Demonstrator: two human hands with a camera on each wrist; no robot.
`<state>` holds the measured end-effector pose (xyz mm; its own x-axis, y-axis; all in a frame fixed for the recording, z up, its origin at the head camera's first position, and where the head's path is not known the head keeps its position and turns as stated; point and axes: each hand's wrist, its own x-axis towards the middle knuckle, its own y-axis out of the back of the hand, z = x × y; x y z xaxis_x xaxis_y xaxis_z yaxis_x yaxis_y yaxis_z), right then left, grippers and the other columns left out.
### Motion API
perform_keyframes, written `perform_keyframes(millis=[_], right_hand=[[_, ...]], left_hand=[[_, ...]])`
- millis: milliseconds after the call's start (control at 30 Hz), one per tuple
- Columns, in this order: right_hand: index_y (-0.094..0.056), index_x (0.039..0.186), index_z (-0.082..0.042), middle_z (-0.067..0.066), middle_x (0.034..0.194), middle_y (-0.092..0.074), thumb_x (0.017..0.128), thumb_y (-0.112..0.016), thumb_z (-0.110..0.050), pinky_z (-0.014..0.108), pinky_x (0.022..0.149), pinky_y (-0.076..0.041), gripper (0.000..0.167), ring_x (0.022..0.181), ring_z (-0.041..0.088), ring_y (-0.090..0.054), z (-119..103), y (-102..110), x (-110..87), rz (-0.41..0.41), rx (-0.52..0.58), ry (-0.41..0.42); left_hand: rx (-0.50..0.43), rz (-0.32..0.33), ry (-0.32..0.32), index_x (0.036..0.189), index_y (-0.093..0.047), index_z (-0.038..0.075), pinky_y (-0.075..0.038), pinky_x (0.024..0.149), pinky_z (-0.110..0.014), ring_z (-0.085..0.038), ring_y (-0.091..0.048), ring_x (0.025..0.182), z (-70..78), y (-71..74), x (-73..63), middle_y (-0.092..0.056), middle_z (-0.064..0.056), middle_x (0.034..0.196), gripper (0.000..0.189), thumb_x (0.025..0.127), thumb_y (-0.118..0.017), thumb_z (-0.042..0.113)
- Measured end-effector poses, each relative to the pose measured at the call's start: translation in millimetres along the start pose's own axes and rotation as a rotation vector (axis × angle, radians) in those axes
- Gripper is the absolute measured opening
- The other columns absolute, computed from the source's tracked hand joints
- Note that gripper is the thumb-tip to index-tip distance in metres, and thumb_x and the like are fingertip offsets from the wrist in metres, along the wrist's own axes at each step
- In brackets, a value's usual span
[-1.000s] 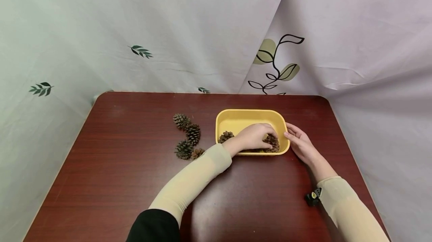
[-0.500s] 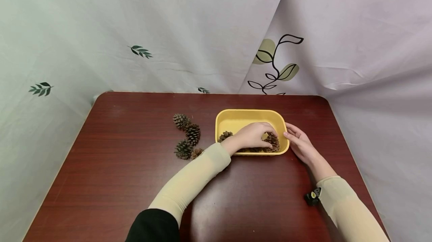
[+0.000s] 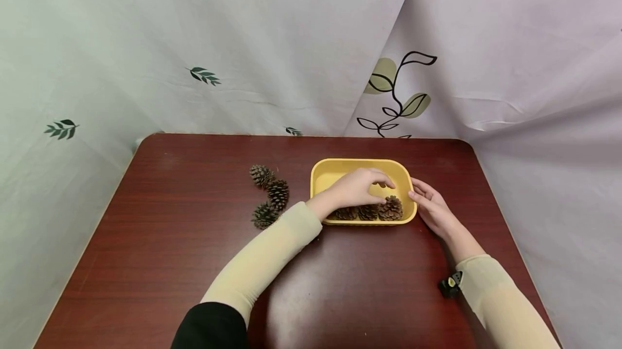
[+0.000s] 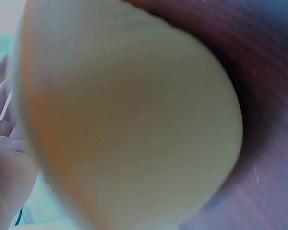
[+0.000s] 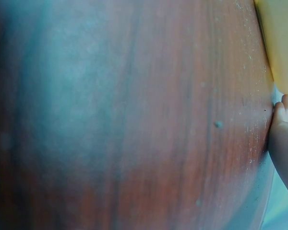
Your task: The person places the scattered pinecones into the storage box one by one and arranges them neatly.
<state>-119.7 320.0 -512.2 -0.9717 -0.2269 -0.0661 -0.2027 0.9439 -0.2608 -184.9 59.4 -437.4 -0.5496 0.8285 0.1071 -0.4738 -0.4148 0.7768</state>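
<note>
Over the yellow box, my left hand hovers with its thumb and fingers spread apart. Just below its thumb lies a pine cone at the box's right front, apart from the hand. Beside that cone are a second pine cone and a third pine cone, partly covered by the hand. A brown bit shows behind the fingers, too hidden to name. My right hand rests its thumb and fairly straight fingers against the box's right end; the right wrist view shows these fingers at the yellow wall.
Left of the box, a pine cone, a middle pine cone and a nearer pine cone lie on the dark red table. My left forearm crosses beside them. A patterned cloth hangs behind the table.
My left hand has let go of the pine cone at the box's right front and risen back and left. The forearm now covers a small cone on the table. The right hand has stayed put.
</note>
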Motion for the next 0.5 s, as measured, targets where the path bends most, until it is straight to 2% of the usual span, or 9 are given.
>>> perform_keyframes(millis=[100,267,500], right_hand=[[-0.059,0.134,-0.023,-0.014,0.133,-0.069,0.110,-0.045,0.002,0.015,0.099,-0.057,0.038,0.119,-0.002,-0.066,1,1,0.0,0.003,0.003,-0.004],[-0.059,0.135,-0.022,-0.014,0.134,-0.068,0.110,-0.045,0.002,0.014,0.099,-0.056,0.038,0.121,-0.001,-0.065,1,2,-0.1,0.006,0.004,-0.006],[-0.055,0.140,-0.017,-0.014,0.135,-0.067,0.110,-0.045,0.002,0.014,0.099,-0.056,0.037,0.122,-0.001,-0.064,0,1,-0.7,0.003,-0.006,-0.005]], left_hand=[[-0.039,0.032,0.005,0.127,-0.076,0.009,-0.054,0.108,-0.028,-0.018,-0.068,0.119,-1.6,10.4,-9.5,-0.075,-0.004,0.129,0.033,0.095,-0.081,0.016],[-0.018,0.090,0.013,0.127,-0.076,0.009,-0.053,0.113,-0.030,-0.020,-0.068,0.125,-4.6,31.4,-29.7,-0.076,-0.005,0.129,0.033,0.095,-0.081,0.016],[-0.012,0.158,0.081,0.129,-0.075,0.011,-0.052,0.115,-0.036,-0.021,-0.068,0.124,-15.9,59.6,-60.0,-0.075,-0.004,0.130,0.035,0.095,-0.082,0.017]])
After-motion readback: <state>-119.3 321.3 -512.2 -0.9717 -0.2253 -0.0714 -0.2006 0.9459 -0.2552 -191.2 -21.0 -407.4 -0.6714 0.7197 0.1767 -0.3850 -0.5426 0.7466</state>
